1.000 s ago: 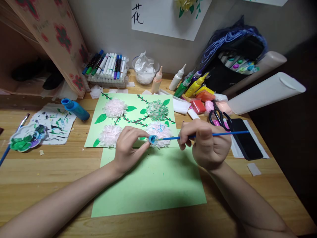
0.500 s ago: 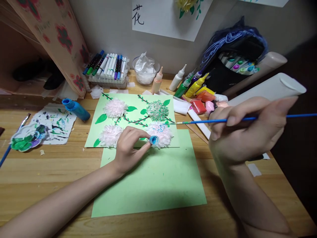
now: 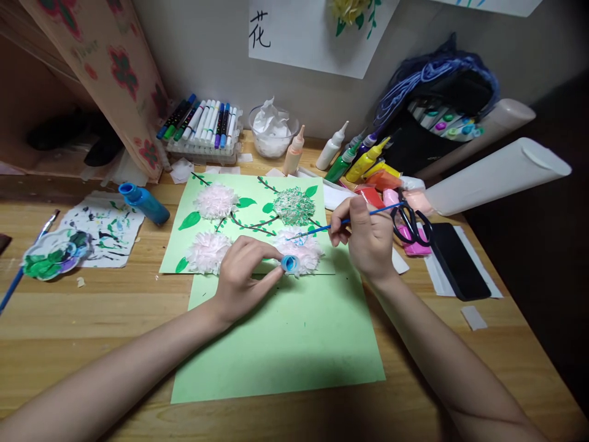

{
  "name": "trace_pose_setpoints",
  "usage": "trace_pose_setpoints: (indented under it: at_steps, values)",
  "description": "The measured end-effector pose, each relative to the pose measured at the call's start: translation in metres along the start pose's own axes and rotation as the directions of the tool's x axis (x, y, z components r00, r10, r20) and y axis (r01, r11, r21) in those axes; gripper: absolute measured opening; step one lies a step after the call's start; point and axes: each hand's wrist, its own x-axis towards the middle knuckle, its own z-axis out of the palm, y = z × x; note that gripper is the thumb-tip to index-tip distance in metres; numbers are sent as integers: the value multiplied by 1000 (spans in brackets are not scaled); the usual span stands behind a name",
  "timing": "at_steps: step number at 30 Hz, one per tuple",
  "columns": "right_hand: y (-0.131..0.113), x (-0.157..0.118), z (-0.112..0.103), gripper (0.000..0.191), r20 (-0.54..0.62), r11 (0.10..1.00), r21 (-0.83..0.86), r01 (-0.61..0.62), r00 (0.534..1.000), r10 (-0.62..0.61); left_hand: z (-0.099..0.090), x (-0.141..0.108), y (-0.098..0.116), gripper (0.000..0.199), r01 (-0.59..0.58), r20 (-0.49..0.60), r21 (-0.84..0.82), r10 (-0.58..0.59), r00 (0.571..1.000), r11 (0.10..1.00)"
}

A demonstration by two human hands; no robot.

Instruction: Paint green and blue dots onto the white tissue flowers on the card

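Note:
My left hand [image 3: 246,276] pinches a small blue paint cap [image 3: 289,264] between thumb and fingers, over the lower right paper flower [image 3: 306,248]. A thin blue paintbrush [image 3: 340,223] is held in my right hand [image 3: 370,236], its tip at the blue marks on that same flower. Pale pink flowers, a green-streaked flower [image 3: 294,207], painted leaves and dark stems cover the light green sheet [image 3: 175,261]. Beneath its front edge lies a second green sheet [image 3: 276,344].
An uncapped blue paint bottle [image 3: 145,203], a paint-smeared palette [image 3: 55,255] and a stained tissue [image 3: 115,230] lie left. Markers [image 3: 202,126], a bowl [image 3: 272,129] and paint bottles [image 3: 332,146] line the back. Scissors [image 3: 411,225] and a black phone [image 3: 461,261] are at right.
My right hand has moved left and away from the camera, bringing the brush tip onto the flower. The scissors and phone have come into view. My left hand has barely moved.

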Motion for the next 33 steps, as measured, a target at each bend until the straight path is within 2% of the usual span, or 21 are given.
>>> trace_pose_setpoints:
  at_steps: [9, 20, 30, 33]
  values:
    - [10, -2, 0, 53, 56, 1000, -18, 18, 998, -17, -1, 0, 0, 13, 3, 1, 9, -3, 1000, 1000]
    - [0, 1, -3, 56, -30, 999, -32, 39, 999, -40, 0, -1, 0, 14, 8, -11, 1, -8, 1000, 1000]
    - [9, -2, 0, 56, 53, 999, -42, 31, 998, -29, 0, -1, -1, 15, 4, 0, 14, -4, 1000, 1000]
    - [8, -2, 0, 55, 45, 999, -34, 40, 998, -38, 0, -1, 0, 15, 2, -7, 14, -2, 1000, 1000]
